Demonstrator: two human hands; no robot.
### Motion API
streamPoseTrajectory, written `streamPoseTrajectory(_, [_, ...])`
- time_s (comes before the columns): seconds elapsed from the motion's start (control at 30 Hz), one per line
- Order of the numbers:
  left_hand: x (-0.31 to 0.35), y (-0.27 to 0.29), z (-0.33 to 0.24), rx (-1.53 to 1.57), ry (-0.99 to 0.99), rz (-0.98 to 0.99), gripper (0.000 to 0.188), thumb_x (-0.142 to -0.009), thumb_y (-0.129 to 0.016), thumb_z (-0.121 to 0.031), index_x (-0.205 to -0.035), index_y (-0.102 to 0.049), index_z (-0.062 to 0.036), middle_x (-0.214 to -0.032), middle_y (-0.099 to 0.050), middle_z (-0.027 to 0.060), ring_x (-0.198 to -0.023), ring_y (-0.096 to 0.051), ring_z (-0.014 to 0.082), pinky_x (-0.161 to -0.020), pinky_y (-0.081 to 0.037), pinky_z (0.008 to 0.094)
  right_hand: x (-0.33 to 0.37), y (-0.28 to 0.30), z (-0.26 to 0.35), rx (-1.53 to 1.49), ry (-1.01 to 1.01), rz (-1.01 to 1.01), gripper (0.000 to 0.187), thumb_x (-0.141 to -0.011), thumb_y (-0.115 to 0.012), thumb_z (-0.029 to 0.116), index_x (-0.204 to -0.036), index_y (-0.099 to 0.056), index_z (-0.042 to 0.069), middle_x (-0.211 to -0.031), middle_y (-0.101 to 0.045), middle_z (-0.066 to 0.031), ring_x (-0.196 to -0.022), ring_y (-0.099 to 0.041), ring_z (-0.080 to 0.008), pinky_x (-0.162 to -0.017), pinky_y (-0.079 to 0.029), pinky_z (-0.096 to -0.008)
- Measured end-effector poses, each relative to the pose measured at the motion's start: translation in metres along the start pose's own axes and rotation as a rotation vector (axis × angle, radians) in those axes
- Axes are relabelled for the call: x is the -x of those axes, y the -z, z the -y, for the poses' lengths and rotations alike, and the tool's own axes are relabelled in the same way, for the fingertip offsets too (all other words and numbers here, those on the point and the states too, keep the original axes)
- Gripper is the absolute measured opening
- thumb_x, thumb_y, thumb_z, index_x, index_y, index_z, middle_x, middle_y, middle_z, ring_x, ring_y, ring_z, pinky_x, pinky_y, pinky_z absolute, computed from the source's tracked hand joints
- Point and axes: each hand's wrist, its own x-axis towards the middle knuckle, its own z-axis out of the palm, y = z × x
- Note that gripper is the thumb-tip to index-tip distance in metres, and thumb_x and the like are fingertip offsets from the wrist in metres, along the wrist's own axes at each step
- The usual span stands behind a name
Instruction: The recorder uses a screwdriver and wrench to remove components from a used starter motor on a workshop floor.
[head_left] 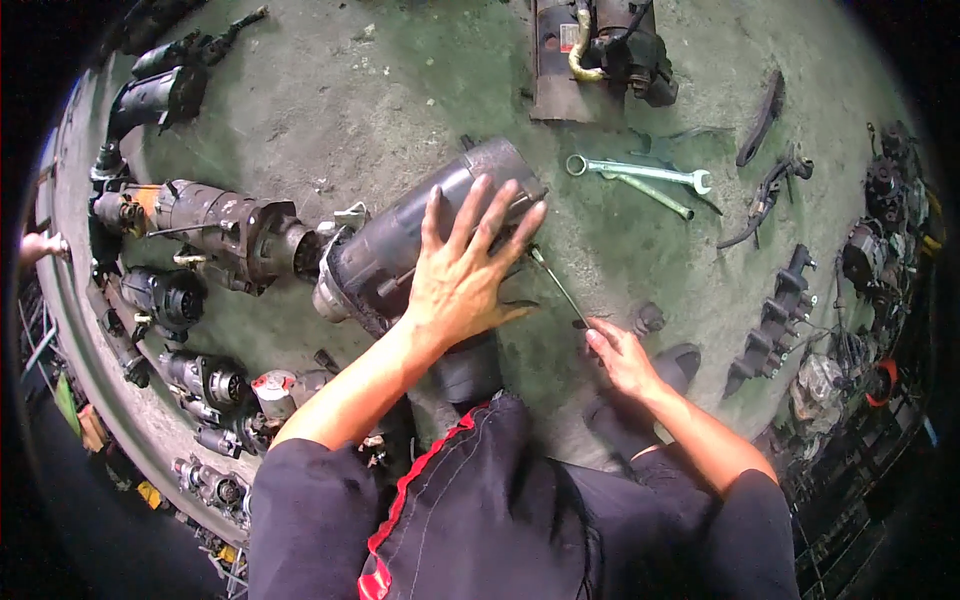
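The grey-green concrete floor (330, 110) carries everything here, stained darker in a patch near its middle. Largest on it is the dark cylindrical starter motor (400, 245), lying on its side at the middle of the floor, its rounded end tilted toward the far edge and its pale metal flange toward the left. The left hand (462, 275) lies flat on top of this motor with fingers spread wide, pressing on the casing, not gripping.

At the far edge stands another motor unit (585, 55) with a small red-and-white rectangular label on its upper face and a curved brass-coloured fitting beside that. Along the left edge runs a row of further starter motors (215, 235), grimy and grey, some with copper-coloured parts showing.

Toward the right edge lies a row of dark metal brackets (775, 325) and, beyond them, a heap of cables and parts too blurred to tell apart.

Just right of the central motor, a silver combination spanner (640, 172) rests on the floor, with a green-handled tool (655, 195) crossing beneath it.

Smallest is the thin screwdriver (558, 287), its tip at the motor's near end. The right hand (620, 355) pinches its handle with fingers closed narrowly around it, low to the floor.
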Motion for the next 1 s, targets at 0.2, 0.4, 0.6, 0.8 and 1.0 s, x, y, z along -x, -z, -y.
streamPoseTrajectory(0.2, [0.005,-0.022,-0.006,-0.126,0.073,-0.04,0.111,-0.058,-0.082,-0.058,-0.152,-0.039,-0.0204,-0.161,-0.026,0.0152,-0.15,-0.022,0.0334,-0.12,-0.011,0.0595,0.007,0.009,0.022,0.048,0.008,-0.048,0.045,-0.101,-0.055,0.031,-0.13,-0.059,-0.003,-0.106,-0.071,-0.0193,-0.095,-0.07,-0.0258,-0.087,-0.052,-0.0376])
streamPoseTrajectory(0.4, [0.015,-0.045,-0.01,-0.371,0.043,-0.099,0.065,-0.089,-0.052,-0.037,-0.151,-0.042,-0.0186,-0.16,-0.032,0.0126,-0.15,-0.026,0.0311,-0.119,-0.015,0.0607,0.058,0.045,0.108,0.08,0.009,0.09,0.057,-0.087,-0.063,0.01,-0.141,-0.044,0.004,-0.095,-0.068,-0.0175,-0.082,-0.069,-0.0251,-0.077,-0.052,-0.0382])
streamPoseTrajectory(0.6, [0.015,-0.045,-0.014,-0.452,0.025,-0.091,0.061,-0.091,-0.045,-0.029,-0.151,-0.042,-0.018,-0.16,-0.032,0.0124,-0.15,-0.026,0.0315,-0.119,-0.016,0.0606,0.032,0.053,0.212,0.037,0.246,0.112,0.023,-0.084,-0.059,-0.001,-0.107,-0.06,0.0,-0.094,-0.063,-0.0092,-0.087,-0.058,-0.0133,-0.078,-0.049,-0.03])
streamPoseTrajectory(0.8, [0.012,-0.051,-0.013,-0.403,0.035,-0.144,0.059,-0.092,-0.046,-0.027,-0.151,-0.043,-0.0196,-0.16,-0.032,0.0114,-0.148,-0.03,0.0334,-0.119,-0.017,0.0591,0.057,0.074,0.228,0.284,0.435,-0.054,0.016,-0.086,-0.061,0.003,-0.102,-0.062,0.0,-0.076,-0.065,-0.0169,-0.061,-0.067,-0.0288,-0.059,-0.051,-0.0367])
streamPoseTrajectory(1.0, [0.008,-0.037,-0.014,-0.277,0.109,-0.109,0.072,-0.084,-0.061,-0.028,-0.152,-0.041,-0.0208,-0.163,-0.025,0.0134,-0.148,-0.023,0.0445,-0.12,-0.016,0.0568,0.056,0.101,0.132,0.287,0.199,-0.007,0.038,-0.08,-0.058,0.002,-0.118,-0.061,-0.003,-0.091,-0.07,-0.0207,-0.076,-0.072,-0.028,-0.071,-0.054,-0.0376])
